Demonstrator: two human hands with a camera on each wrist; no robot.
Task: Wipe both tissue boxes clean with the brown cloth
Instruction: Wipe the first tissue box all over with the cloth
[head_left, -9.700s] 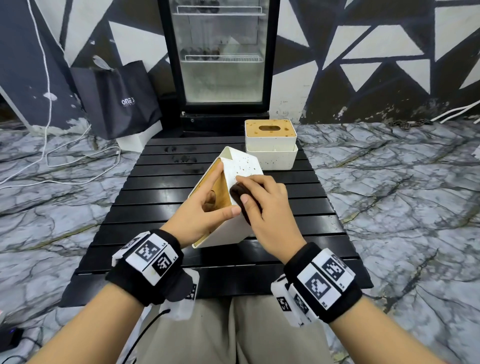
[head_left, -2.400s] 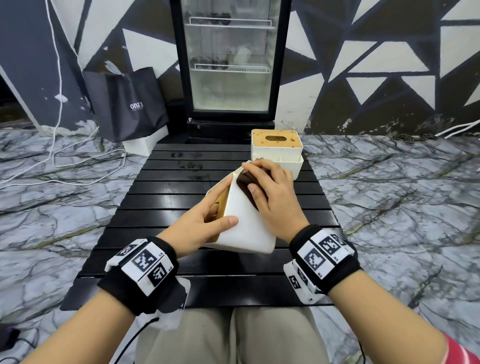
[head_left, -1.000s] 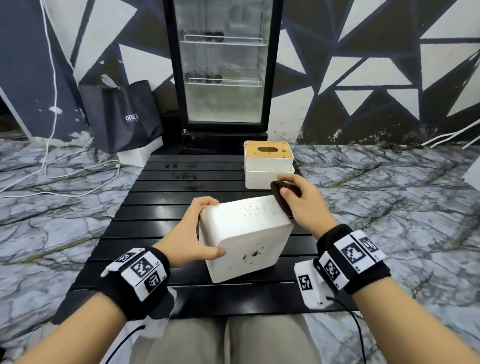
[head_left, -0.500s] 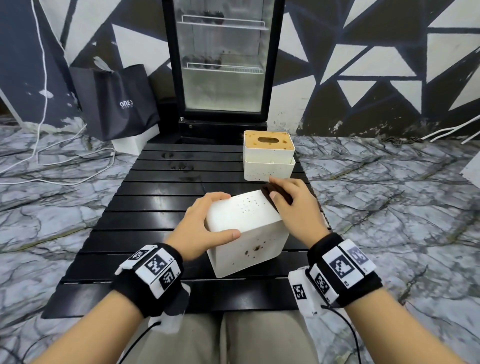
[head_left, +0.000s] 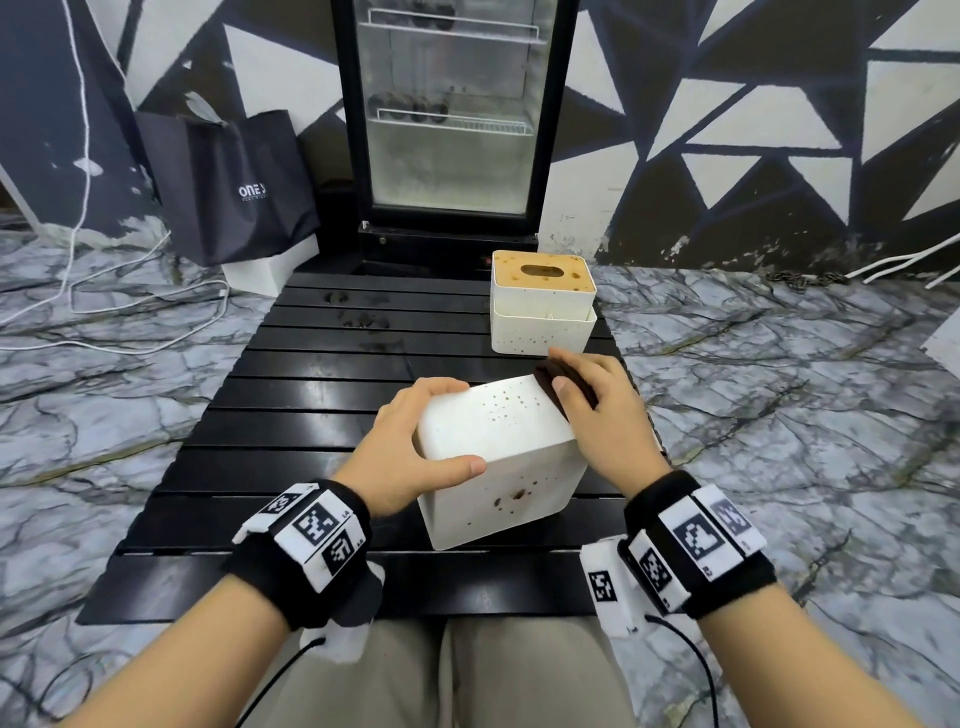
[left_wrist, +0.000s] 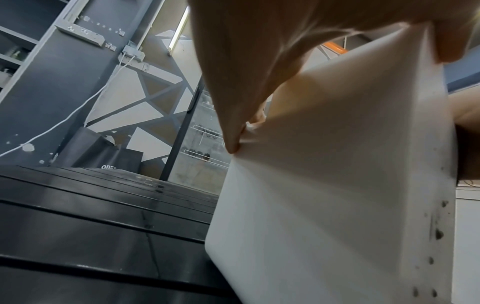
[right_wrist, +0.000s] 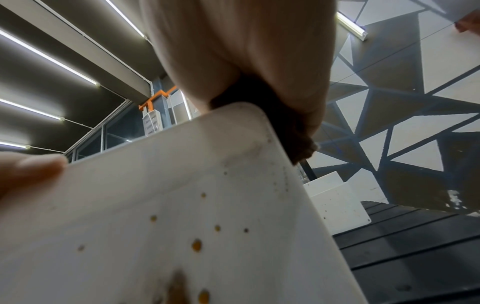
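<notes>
Both forearms reach forward over the near part of the slatted table. The left hand clasps the left end of the near box: fingers curled over the far upper edge, thumb laid along the near upper edge. That box stands at the middle of the table, turned a little askew, plain white side up and brown spots on top and on the near face. The right hand sits at the box's right far corner, fingers bent round the cloth, holding it bunched against the right side of the box. The far box, wooden lid up, stands at the far right of the table, apart from the hands, its lower part speckled.
</notes>
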